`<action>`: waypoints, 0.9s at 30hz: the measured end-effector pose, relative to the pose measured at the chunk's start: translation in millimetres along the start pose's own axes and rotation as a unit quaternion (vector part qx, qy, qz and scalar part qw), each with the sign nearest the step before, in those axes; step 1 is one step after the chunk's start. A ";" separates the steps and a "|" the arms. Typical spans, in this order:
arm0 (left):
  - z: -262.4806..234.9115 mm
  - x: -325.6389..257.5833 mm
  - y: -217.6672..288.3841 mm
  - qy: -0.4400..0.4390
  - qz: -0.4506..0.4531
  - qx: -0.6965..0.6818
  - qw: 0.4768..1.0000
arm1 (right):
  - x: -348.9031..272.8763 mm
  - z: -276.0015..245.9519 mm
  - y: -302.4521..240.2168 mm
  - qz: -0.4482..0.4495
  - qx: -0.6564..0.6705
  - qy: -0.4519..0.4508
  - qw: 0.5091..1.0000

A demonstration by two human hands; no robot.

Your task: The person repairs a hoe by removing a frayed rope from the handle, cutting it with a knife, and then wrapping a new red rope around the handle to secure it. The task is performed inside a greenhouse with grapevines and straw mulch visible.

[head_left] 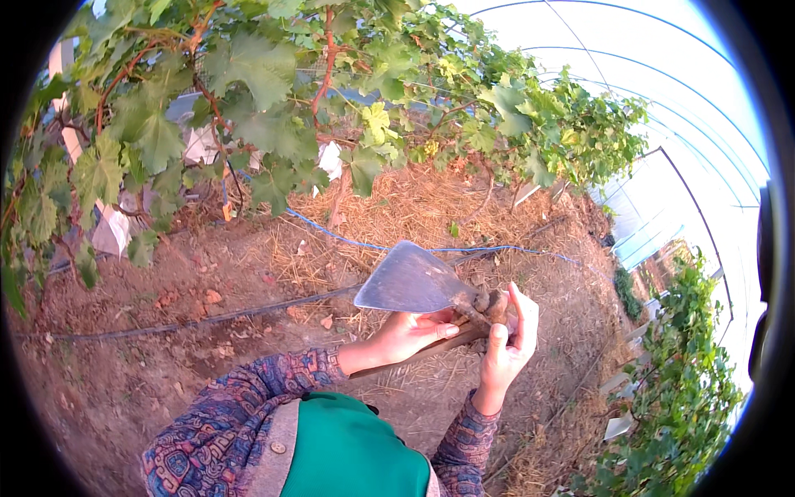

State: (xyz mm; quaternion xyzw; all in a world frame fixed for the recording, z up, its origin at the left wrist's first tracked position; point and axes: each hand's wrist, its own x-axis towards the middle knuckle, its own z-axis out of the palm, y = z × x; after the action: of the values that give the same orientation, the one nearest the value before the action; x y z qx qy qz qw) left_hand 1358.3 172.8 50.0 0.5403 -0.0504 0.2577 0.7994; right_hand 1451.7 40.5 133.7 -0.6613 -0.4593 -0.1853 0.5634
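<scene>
A hoe is held up in front of me, its grey, soil-marked metal blade [414,280] pointing to the left. My left hand [407,335] is wrapped around the brown wooden handle [443,344] just below the blade, thumb along the top. At the hoe's socket end, my right hand [512,335] has its fingers and thumb curled about the head. A brown, earthy lump [497,306] shows between those fingers; I cannot tell whether it is caked soil or the handle's end. The handle's lower part runs behind my left wrist.
Leafy grapevines [257,74] hang across the far side, with white paper bags [330,159] among them. A black hose [224,318] and a blue line [339,238] cross the soil and straw. More vines [679,389] grow at the right, under a hooped plastic roof [662,58].
</scene>
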 end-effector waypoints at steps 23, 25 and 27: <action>17.6 -15.6 -2.9 -0.024 0.091 0.059 0.994 | -0.3 -3.4 -2.2 0.045 0.094 -0.067 0.992; 17.7 -15.1 -7.1 -0.019 0.107 0.051 0.993 | 0.0 -2.4 -2.7 0.051 0.100 -0.073 0.991; 16.3 -13.8 -8.2 -0.016 0.127 0.051 0.990 | 1.7 -1.7 -1.9 0.059 0.091 -0.071 0.992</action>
State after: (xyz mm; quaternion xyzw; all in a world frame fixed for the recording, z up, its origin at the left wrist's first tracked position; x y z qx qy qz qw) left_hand 1353.5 151.1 44.9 0.5735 -0.1181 0.3508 0.7309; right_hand 1451.5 39.5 136.6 -0.6449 -0.4730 -0.0619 0.5971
